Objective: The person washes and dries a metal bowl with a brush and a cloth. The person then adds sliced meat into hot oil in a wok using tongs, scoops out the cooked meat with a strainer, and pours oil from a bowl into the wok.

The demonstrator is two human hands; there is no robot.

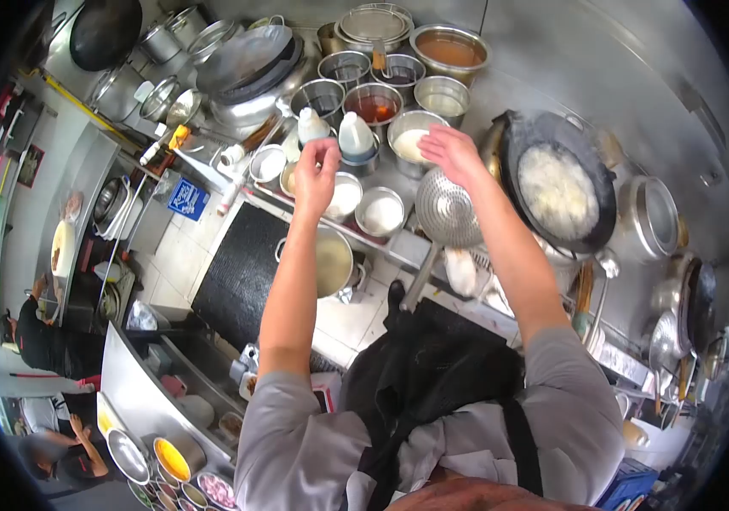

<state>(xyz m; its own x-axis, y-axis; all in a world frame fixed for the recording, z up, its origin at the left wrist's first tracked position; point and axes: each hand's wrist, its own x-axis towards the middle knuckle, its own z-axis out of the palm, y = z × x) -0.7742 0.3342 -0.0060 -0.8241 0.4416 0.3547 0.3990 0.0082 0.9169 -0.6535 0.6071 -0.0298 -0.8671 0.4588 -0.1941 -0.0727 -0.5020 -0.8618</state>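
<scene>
The right hand (454,157), fingers loosely spread, hung over the far metal pot (410,169), probably heavy, rigid and best gripped by its rim; the left hand (318,175) curled, any pinch impossible to tell.

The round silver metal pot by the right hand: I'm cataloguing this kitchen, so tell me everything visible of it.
A deep, round silver metal pot with a shiny rim stands upright and uncovered. White contents lie below the rim; liquid or powder, I cannot tell. The right hand, fingers extended, covers part of its right side in this view; whether they touch is unclear. A round perforated metal skimmer lies nearer the person.
</scene>
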